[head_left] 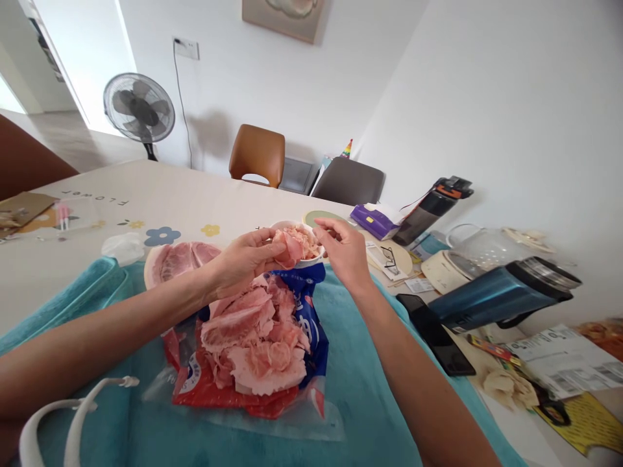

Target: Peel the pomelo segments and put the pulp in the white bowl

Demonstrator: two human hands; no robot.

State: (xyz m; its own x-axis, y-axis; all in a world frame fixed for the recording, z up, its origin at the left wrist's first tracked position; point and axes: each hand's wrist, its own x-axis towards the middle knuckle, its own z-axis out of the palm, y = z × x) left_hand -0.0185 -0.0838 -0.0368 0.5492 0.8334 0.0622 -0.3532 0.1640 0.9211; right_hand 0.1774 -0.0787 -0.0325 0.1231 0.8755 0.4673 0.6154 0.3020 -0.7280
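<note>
My left hand (246, 259) grips a pink pomelo segment (291, 253) between thumb and fingers, over the near left side of a white bowl (311, 263). Loose pieces of pomelo flesh (304, 237) fill the bowl. At the bowl's right rim is my right hand (344, 250), thumb and fingertips pinched together; whatever they hold is too small to make out. Below my hands, a pile of torn pomelo membrane (253, 344) lies on a red and blue plastic bag (272, 403). A larger opened pomelo part (168, 259) rests behind my left forearm.
A teal towel (360, 389) covers the table's near side. To the right are a black phone (435, 334), a blue tumbler (501, 295), a dark bottle (423, 211), a glass kettle (479, 250), glasses (389, 259) and a purple tissue pack (374, 222). Crumpled white tissue (122, 248) lies left.
</note>
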